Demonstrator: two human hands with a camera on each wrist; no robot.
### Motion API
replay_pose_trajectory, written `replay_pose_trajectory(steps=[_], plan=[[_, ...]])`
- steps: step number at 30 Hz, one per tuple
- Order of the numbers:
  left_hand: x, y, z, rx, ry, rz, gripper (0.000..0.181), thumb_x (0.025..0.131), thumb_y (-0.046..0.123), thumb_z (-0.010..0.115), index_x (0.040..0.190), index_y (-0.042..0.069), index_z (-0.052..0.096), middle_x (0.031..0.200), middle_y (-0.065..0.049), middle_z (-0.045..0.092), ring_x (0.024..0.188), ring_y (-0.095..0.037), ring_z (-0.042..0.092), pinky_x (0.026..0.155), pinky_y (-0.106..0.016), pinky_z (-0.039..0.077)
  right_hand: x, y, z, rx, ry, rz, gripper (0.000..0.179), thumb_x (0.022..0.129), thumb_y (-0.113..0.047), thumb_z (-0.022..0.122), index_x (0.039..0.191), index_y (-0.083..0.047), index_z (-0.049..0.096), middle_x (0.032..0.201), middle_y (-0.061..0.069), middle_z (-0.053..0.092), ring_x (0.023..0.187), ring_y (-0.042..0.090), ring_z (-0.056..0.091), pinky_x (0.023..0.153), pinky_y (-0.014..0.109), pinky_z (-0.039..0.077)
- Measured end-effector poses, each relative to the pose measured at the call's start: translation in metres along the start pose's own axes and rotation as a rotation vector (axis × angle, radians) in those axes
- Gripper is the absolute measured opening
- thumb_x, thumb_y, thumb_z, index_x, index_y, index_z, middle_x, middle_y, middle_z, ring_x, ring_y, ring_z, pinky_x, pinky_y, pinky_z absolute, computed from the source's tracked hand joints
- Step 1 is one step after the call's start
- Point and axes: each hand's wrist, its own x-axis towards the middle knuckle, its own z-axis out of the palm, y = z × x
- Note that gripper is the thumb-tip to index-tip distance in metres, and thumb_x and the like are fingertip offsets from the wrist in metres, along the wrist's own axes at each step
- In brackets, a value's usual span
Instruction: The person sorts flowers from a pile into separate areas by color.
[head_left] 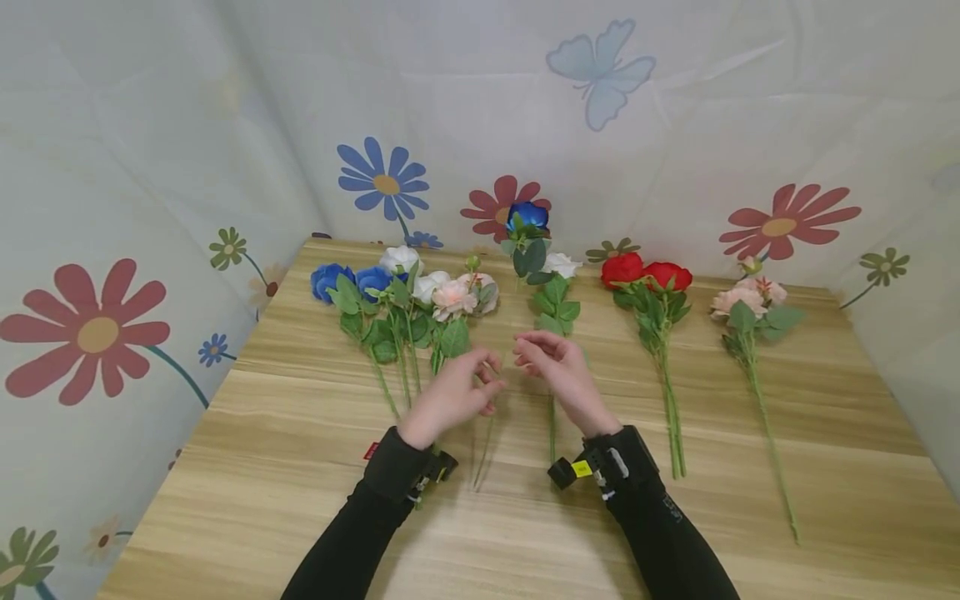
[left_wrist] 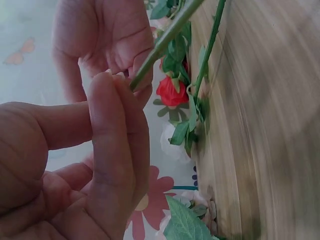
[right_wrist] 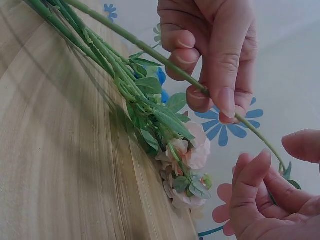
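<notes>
My left hand (head_left: 450,396) pinches the green stem of a blue rose (head_left: 528,217), which is held above the table with its bloom toward the back wall. In the right wrist view, thumb and fingers meet on the stem (right_wrist: 140,47), and its lower end runs to the upper left. Close to the upper stem, my right hand (head_left: 566,379) has loosely bent fingers, thumb and fingertips apart; whether it touches the stem cannot be told. A white rose (head_left: 561,265) lies on the table beneath, its stem passing under the right wrist.
On the wooden table (head_left: 247,467), blue roses (head_left: 330,282), white roses (head_left: 401,260) and pale pink flowers (head_left: 454,298) lie at the left. Red roses (head_left: 667,275) lie right of the middle, and a pink flower stem (head_left: 765,433) lies farther right. A flower-printed cloth (head_left: 465,100) hangs behind.
</notes>
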Motion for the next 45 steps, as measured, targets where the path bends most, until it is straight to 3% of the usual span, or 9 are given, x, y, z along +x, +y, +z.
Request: replay_pose_trajectory(steps=[8, 15, 21, 25, 28, 31, 37, 41, 45], plan=[[0.002, 0.000, 0.009, 0.120, -0.045, 0.040, 0.023, 0.099, 0.014, 0.064, 0.119, 0.002, 0.060, 0.090, -0.012, 0.070, 0.065, -0.019, 0.069, 0.057, -0.026, 0.051, 0.000, 0.000, -0.004, -0.005, 0.007, 0.012, 0.039, 0.104, -0.019, 0.056, 0.132, 0.007, 0.056, 0.098, -0.007, 0.066, 0.088, 0.003, 0.064, 0.083, 0.023, 0.055], [0.002, -0.001, 0.011, 0.159, -0.047, 0.074, 0.020, 0.098, 0.012, 0.065, 0.115, 0.002, 0.061, 0.086, -0.010, 0.071, 0.064, -0.019, 0.069, 0.059, -0.026, 0.049, 0.002, 0.002, -0.005, -0.004, 0.009, 0.005, 0.032, 0.102, -0.012, 0.058, 0.125, 0.009, 0.055, 0.096, -0.003, 0.065, 0.084, 0.004, 0.065, 0.078, 0.023, 0.056], [0.003, 0.000, 0.011, 0.187, -0.053, 0.073, 0.019, 0.098, 0.014, 0.065, 0.115, 0.004, 0.062, 0.086, -0.007, 0.070, 0.062, -0.013, 0.066, 0.060, -0.025, 0.049, 0.002, 0.003, -0.005, 0.006, 0.004, -0.013, 0.031, 0.101, -0.009, 0.059, 0.124, 0.010, 0.053, 0.090, -0.008, 0.066, 0.083, 0.004, 0.065, 0.078, 0.023, 0.056], [0.003, -0.002, 0.007, 0.202, -0.051, 0.068, 0.017, 0.100, 0.020, 0.064, 0.113, 0.009, 0.065, 0.092, -0.006, 0.072, 0.071, -0.014, 0.067, 0.063, -0.026, 0.050, 0.001, 0.002, -0.006, 0.034, 0.001, -0.022, 0.030, 0.101, -0.008, 0.058, 0.124, 0.010, 0.051, 0.086, -0.012, 0.067, 0.082, 0.004, 0.066, 0.077, 0.023, 0.056], [0.003, -0.004, 0.000, 0.247, 0.000, 0.060, 0.018, 0.101, 0.027, 0.063, 0.110, 0.013, 0.068, 0.099, -0.005, 0.072, 0.083, -0.015, 0.066, 0.070, -0.028, 0.052, 0.001, 0.001, -0.006, 0.043, 0.003, -0.024, 0.029, 0.102, -0.008, 0.057, 0.124, 0.009, 0.050, 0.084, -0.012, 0.067, 0.080, 0.004, 0.066, 0.075, 0.022, 0.056], [0.001, -0.007, -0.011, 0.299, 0.099, 0.029, 0.020, 0.100, 0.029, 0.064, 0.109, 0.013, 0.070, 0.100, -0.005, 0.071, 0.087, -0.018, 0.065, 0.074, -0.031, 0.051, 0.002, 0.001, -0.007, 0.037, 0.002, -0.023, 0.029, 0.102, -0.008, 0.056, 0.125, 0.009, 0.050, 0.084, -0.012, 0.067, 0.079, 0.004, 0.066, 0.075, 0.021, 0.057], [-0.007, -0.016, -0.035, 0.401, 0.270, -0.086, 0.022, 0.098, 0.024, 0.068, 0.111, 0.006, 0.069, 0.095, -0.010, 0.071, 0.076, -0.022, 0.064, 0.067, -0.035, 0.050, 0.003, 0.002, -0.005, 0.030, -0.015, -0.006, 0.028, 0.101, -0.006, 0.056, 0.125, 0.008, 0.051, 0.085, -0.008, 0.066, 0.078, 0.005, 0.064, 0.075, 0.021, 0.056], [-0.011, -0.023, -0.041, 0.485, 0.269, -0.162, 0.030, 0.097, 0.025, 0.069, 0.115, 0.002, 0.066, 0.086, -0.009, 0.070, 0.066, -0.019, 0.061, 0.060, -0.032, 0.047, 0.003, 0.004, 0.000, 0.013, -0.029, -0.005, 0.028, 0.100, -0.003, 0.056, 0.125, 0.009, 0.051, 0.084, -0.007, 0.066, 0.076, 0.004, 0.063, 0.074, 0.022, 0.055], [-0.011, -0.029, -0.041, 0.537, 0.203, -0.219, 0.029, 0.096, 0.027, 0.070, 0.111, 0.003, 0.066, 0.075, -0.007, 0.065, 0.060, -0.019, 0.057, 0.055, -0.030, 0.041, 0.005, 0.007, 0.006, -0.009, -0.028, -0.021, 0.030, 0.099, -0.001, 0.056, 0.125, 0.013, 0.051, 0.082, -0.004, 0.065, 0.071, 0.004, 0.062, 0.070, 0.021, 0.055]])
